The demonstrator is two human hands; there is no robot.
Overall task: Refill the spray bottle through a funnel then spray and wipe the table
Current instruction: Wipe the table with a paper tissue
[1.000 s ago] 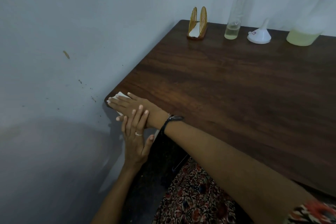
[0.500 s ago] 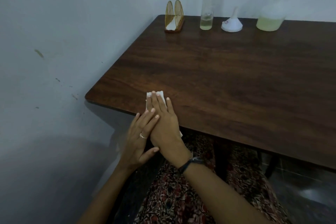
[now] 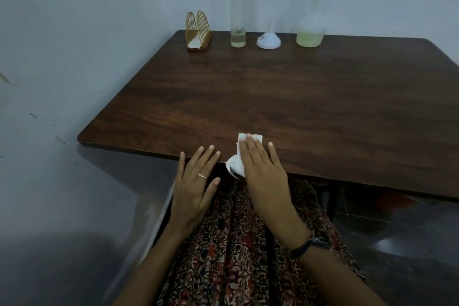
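Desk (image 3: 273,97), far edge: one napkin holder (image 3: 198,32), one bottle (image 3: 238,7), one funnel (image 3: 268,38), one spray bottle (image 3: 311,10). Near edge: one tissue (image 3: 238,156).

Pale scuffed wall (image 3: 74,32), dim light

The right hand (image 3: 260,166) lies flat, palm down, with its fingers straight and close together. The fingertips (image 3: 248,135) press down, and the thumb sticks out to the side. A dark band sits round the right wrist. The right arm comes in from the bottom right corner and is bare.

The left hand (image 3: 196,181) is just beside the right one, apart from it. It is flat too, palm down, with all 5 fingers spread wide. It holds nothing. A thin ring is on 1 finger. The left arm comes up from the bottom.
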